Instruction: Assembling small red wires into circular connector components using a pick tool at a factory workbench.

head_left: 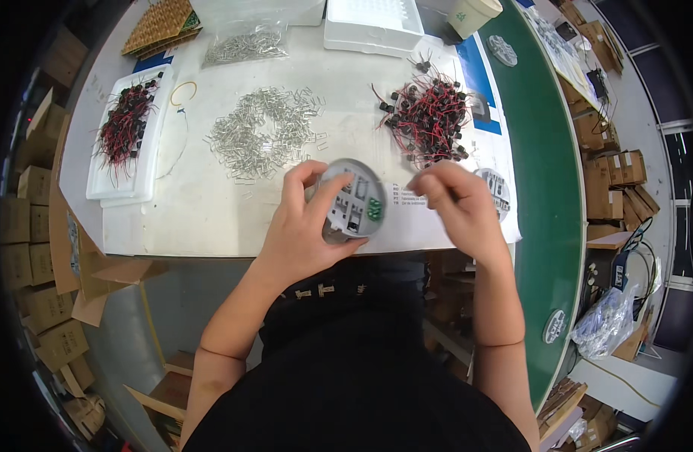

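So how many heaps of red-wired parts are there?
2. The left heap lies in a white tray; the right heap lies on the table, just beyond the right hand. Others could be hidden.

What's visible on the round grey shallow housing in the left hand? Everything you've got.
The round grey shallow housing looks like moulded plastic: circular rim, open face up, divided inside into small compartments. A green insert sits at its right side; darker and silvery details are too small to identify. The bare left hand grips it, index finger reaching over the open face, thumb along the lower side. It's near the front edge of the white work surface; whether it rests there is unclear.
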Demonstrator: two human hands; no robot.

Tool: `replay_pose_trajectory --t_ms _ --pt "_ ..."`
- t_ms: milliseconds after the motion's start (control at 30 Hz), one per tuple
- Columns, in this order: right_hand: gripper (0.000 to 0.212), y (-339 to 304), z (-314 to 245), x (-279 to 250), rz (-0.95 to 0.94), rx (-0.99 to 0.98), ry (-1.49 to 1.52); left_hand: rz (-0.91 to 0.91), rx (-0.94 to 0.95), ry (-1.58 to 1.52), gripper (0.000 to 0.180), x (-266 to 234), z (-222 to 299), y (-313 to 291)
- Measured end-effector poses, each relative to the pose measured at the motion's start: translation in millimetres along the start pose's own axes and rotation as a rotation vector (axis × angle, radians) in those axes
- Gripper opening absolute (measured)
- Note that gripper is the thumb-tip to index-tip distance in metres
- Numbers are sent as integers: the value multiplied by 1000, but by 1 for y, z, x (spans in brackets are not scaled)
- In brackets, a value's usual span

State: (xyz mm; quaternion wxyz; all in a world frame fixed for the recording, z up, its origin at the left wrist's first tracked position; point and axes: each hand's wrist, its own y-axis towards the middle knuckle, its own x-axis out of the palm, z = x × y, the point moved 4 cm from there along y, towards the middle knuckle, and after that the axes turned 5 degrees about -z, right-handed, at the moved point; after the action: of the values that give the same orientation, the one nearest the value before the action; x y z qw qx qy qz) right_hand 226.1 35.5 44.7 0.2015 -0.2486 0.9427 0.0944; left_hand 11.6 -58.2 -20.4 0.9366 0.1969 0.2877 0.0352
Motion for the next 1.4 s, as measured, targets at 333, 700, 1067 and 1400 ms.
replay_pose_trajectory --t_ms 333,700,1067,1400 --pt "28 2 6 44 -423 -57 -725 -208 -273 -118 104 -3 -14 6" --pt "34 11 6 56 -529 3 -673 -192 -204 -56 110 -2 -18 7" --pt "33 14 5 57 -558 58 -633 -165 -123 -15 111 -1 -19 5" --pt "31 16 6 58 -579 3 -633 -169 -103 -2 113 1 -19 5"
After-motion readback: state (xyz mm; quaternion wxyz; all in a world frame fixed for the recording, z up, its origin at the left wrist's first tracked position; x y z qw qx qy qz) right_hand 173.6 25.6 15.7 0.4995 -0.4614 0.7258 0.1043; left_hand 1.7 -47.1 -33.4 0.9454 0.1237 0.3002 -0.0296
